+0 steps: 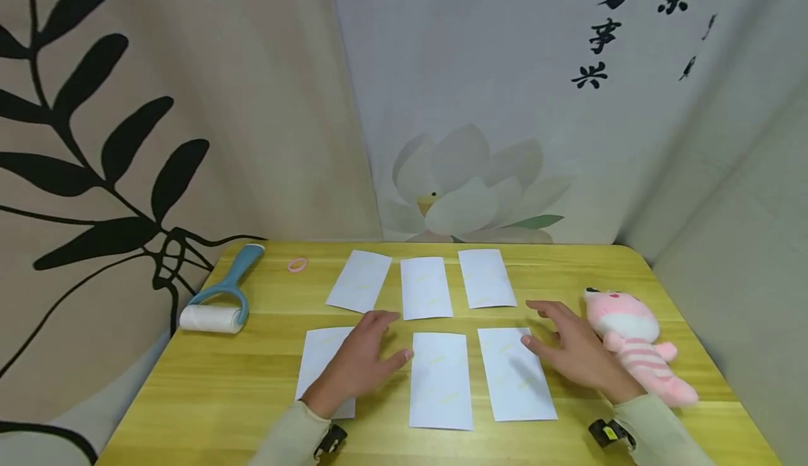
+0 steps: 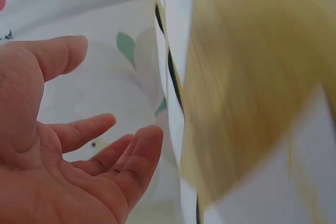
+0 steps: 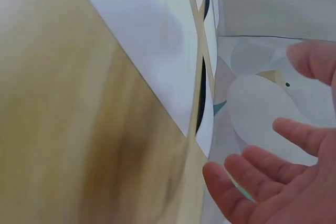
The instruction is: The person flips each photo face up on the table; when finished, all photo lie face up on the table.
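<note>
Both hands hover over the wooden table with nothing in them. The left hand (image 1: 360,361), fingers spread, covers part of the front left white card (image 1: 322,347); in the left wrist view its palm and relaxed fingers show. Over the right edge of the front right card (image 1: 520,382) is the right hand (image 1: 577,350), its thumb apart from the fingers. Between the hands lies the front middle card (image 1: 442,382). Behind them is a second row: a left card (image 1: 361,280), a middle card (image 1: 426,287) and a right card (image 1: 487,278). Faint yellow marks show on the cards.
A pink and white plush toy (image 1: 640,347) lies right of the right hand. On the left side of the wooden table (image 1: 208,396) rests a blue-handled lint roller (image 1: 217,301), with a small pink ring (image 1: 297,264) near it. Printed curtains (image 1: 480,101) hang behind the table.
</note>
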The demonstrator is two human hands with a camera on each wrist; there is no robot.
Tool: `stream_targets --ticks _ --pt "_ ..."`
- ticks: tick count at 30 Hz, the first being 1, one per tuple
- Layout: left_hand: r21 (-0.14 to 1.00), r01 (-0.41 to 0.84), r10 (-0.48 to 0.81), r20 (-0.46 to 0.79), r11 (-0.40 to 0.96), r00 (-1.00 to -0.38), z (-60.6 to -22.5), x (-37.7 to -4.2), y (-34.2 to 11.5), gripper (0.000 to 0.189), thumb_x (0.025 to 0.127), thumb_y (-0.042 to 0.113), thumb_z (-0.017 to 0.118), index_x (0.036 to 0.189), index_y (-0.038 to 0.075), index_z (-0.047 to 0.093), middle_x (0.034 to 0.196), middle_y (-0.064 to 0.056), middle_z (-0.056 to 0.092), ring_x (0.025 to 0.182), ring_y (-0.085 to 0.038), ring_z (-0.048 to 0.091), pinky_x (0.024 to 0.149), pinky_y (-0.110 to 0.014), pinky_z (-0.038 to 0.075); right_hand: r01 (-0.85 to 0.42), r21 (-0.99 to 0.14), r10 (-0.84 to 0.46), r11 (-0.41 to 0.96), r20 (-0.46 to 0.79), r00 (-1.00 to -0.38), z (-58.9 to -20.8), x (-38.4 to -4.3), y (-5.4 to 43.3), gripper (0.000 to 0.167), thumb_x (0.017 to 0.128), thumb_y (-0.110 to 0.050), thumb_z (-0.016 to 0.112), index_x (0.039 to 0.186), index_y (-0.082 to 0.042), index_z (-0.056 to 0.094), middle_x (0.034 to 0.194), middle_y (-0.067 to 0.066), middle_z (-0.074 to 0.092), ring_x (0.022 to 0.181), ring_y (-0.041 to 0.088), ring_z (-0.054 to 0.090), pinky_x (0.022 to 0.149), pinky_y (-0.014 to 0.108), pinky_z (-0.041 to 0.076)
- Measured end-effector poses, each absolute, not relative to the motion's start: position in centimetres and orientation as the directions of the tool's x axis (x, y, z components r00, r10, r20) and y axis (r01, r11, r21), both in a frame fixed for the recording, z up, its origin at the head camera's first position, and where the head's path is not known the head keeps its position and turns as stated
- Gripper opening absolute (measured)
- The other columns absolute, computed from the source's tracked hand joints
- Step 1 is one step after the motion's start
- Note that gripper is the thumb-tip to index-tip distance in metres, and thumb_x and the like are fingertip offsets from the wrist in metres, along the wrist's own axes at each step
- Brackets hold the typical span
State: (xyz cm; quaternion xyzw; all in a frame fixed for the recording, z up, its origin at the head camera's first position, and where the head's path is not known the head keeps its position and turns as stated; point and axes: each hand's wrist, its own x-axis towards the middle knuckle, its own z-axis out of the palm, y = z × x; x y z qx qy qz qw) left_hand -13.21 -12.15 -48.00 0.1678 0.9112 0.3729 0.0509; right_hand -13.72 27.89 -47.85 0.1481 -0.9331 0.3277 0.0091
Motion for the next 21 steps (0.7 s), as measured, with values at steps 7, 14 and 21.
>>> stream_targets --ticks 7,14,21 --pt "0.808 0.251 0.407 0.014 0.533 -0.913 -48.7 -12.7 -9.1 0.065 0.099 0.038 0.075 0.151 0.004 0.054 0.139 -0.016 0.058 0.108 -0.026 0.063 0.082 -0.03 0.054 -0.246 -0.702 -0.258 0.669 0.091 -0.962 -48.2 -13.0 28.0 0.057 0.103 -0.037 0.071 0.149 -0.008 0.055 0.149 0.015 0.059 0.131 0.038 0.061 0.094 0.045 0.062" --pt "0.925 0.043 0.373 -0.109 0.377 -0.921 -48.7 -11.8 -6.1 0.061 0.098 0.032 0.077 0.15 0.007 0.056 0.149 -0.017 0.058 0.122 -0.03 0.066 0.094 -0.044 0.059 -0.153 -0.761 -0.215 0.631 0.018 -0.976 -48.6 -12.5 28.0 0.054 0.103 -0.033 0.071 0.146 -0.004 0.056 0.142 0.018 0.065 0.131 0.038 0.063 0.094 0.036 0.06" --pt "0.966 -0.041 0.389 -0.141 0.255 -0.91 -49.1 -10.8 -2.6 0.055 0.097 0.023 0.077 0.146 0.006 0.058 0.147 -0.017 0.062 0.122 -0.027 0.068 0.096 -0.037 0.059 -0.038 -0.802 -0.161 0.597 -0.073 -0.984 -49.0 -11.5 28.7 0.054 0.104 -0.035 0.069 0.147 -0.006 0.055 0.143 0.015 0.065 0.133 0.035 0.062 0.097 0.025 0.055"
